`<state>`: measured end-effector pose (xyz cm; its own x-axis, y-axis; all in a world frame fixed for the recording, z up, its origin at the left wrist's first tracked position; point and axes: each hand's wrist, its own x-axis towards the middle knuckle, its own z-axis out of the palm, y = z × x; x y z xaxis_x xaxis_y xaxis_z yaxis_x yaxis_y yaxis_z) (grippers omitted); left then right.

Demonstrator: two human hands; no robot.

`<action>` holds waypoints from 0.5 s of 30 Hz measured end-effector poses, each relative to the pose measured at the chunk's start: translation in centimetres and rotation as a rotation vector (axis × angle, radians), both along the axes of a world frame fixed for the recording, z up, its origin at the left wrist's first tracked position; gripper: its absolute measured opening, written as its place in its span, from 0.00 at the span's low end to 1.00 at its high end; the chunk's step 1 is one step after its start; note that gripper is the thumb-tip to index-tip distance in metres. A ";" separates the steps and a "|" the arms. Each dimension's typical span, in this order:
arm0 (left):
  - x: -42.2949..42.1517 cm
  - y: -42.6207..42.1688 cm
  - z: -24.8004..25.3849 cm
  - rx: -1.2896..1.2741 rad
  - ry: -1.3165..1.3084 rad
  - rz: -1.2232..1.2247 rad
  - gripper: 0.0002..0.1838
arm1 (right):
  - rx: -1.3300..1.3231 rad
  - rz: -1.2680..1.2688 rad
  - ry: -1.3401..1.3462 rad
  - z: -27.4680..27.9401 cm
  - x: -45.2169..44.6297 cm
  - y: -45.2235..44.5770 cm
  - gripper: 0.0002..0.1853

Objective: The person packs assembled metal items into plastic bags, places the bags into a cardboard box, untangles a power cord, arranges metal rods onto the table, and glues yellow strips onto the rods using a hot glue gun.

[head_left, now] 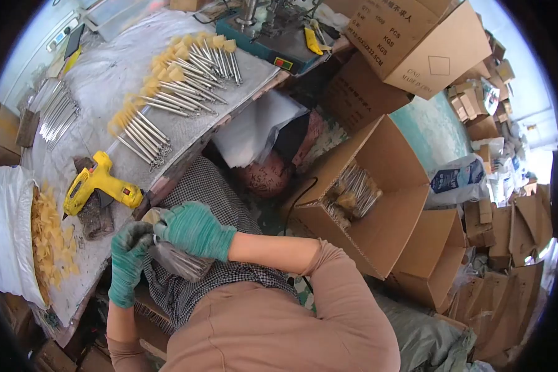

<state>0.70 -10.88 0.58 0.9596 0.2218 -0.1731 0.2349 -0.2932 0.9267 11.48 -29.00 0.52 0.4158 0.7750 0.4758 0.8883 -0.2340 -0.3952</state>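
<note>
Both hands wear green gloves and meet above the lap, near the table's front edge. Between them hangs a clear plastic bag [183, 263] with metal rods inside. My left hand [130, 254] is closed at the bag's upper end, its fingertips pinched. My right hand [192, 230] has its fingers wrapped round the top of the bag, where a bit of yellowish material shows. On the table [108, 139], a yellow glue gun [99, 184] lies just beyond the hands. Rows of metal rods with yellow tips [173, 93] lie farther back.
Yellow pieces [48, 229] spill from a white sack [6, 229] at the left. Bare rods [59, 115] lie on the table's left. A green-based machine [273, 40] stands at the back. To the right, an open carton [384, 198] holds bagged rods, with more cartons beyond.
</note>
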 end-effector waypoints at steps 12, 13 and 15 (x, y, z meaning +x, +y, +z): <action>-1.8 -4.6 -2.7 0.695 -0.449 0.295 0.20 | 0.101 -0.174 0.838 -6.2 2.9 -8.0 0.10; -2.0 -5.0 -3.2 0.528 -0.394 0.438 0.23 | 0.044 -0.355 1.121 -7.4 4.0 -8.8 0.12; -3.0 -6.0 -5.7 0.426 -0.252 0.413 0.26 | 0.185 -0.298 1.196 -8.8 4.1 -7.8 0.16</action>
